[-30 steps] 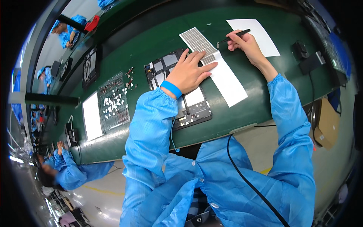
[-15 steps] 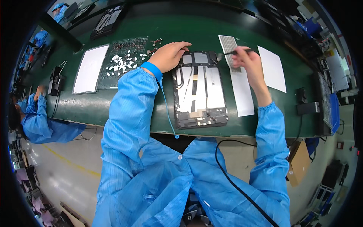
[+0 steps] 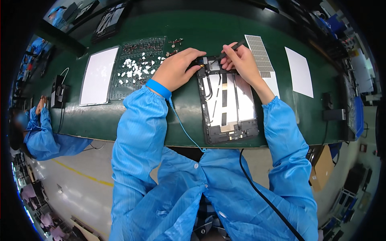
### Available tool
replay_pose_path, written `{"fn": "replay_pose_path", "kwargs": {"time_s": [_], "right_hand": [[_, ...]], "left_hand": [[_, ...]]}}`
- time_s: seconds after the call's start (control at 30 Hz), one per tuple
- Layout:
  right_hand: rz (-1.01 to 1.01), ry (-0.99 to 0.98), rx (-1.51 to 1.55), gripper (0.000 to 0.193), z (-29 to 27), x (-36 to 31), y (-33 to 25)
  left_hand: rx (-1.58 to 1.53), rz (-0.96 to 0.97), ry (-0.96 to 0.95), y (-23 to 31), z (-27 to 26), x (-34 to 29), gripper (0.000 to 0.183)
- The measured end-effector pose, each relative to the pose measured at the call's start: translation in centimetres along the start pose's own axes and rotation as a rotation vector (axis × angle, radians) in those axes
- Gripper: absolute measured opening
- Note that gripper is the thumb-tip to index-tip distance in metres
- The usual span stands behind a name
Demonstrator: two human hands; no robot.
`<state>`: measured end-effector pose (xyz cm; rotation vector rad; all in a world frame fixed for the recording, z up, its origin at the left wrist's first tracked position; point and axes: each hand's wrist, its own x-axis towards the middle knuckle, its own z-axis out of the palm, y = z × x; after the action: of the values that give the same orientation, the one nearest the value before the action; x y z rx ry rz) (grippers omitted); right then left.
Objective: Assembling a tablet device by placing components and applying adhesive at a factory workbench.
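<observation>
Black tweezers [image 3: 238,45] at opened tablet [image 3: 230,100]

Right hand [image 3: 241,60] pinches the tweezers, tips pointing lower left. The tablet lies right of centre — long axis near-vertical, top leaning left. Left hand [image 3: 175,70] is at its upper-left corner — whether gripping, cannot tell.

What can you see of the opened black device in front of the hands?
The opened device is a flat, rectangular, tablet-like unit with a dark frame. Shiny silver panels, metallic-looking, fill its middle, crossed lengthwise by dark strips; small parts dot the dark near end. It lies face-up on the green table, slightly turned, close to the near edge. The left hand is at its far left corner; the right hand holds dark tweezers at its far end, tip contact unclear.
</observation>
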<state>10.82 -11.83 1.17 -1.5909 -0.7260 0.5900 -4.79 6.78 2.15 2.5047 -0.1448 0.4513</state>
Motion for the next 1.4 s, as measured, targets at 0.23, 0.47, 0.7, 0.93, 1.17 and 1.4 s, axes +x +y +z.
{"fn": "replay_pose_path", "kwargs": {"time_s": [0.23, 0.47, 0.7, 0.93, 1.17, 1.4], "right_hand": [[-0.041, -0.002, -0.018, 0.029, 0.1, 0.0, 0.2], [-0.089, -0.016, -0.041, 0.029, 0.1, 0.0, 0.0], [-0.164, 0.079, -0.082, 0.028, 0.9, -0.8, -0.1], [-0.285, 0.166, -0.198, 0.021, 0.6, -1.0, 0.0], [-0.568, 0.332, -0.019, 0.024, -9.2, -1.9, -3.6], [-0.128, 0.367, 0.048, 0.033, -18.6, -6.3, 5.3]], "left_hand": [[0.018, 0.04, -0.03, 0.3, -0.1, 0.1, 0.031], [0.102, 0.15, -0.028, 0.1, 0.2, 0.1, 0.034], [0.273, 0.219, -0.092, 0.8, 0.1, 0.3, 0.046], [0.288, 0.212, -0.065, 1.7, 0.4, 0.8, 0.041], [0.188, 0.244, -0.062, 1.6, 0.8, 1.6, 0.036], [0.059, 0.376, -0.068, 8.1, 6.3, 6.3, 0.039]]}}
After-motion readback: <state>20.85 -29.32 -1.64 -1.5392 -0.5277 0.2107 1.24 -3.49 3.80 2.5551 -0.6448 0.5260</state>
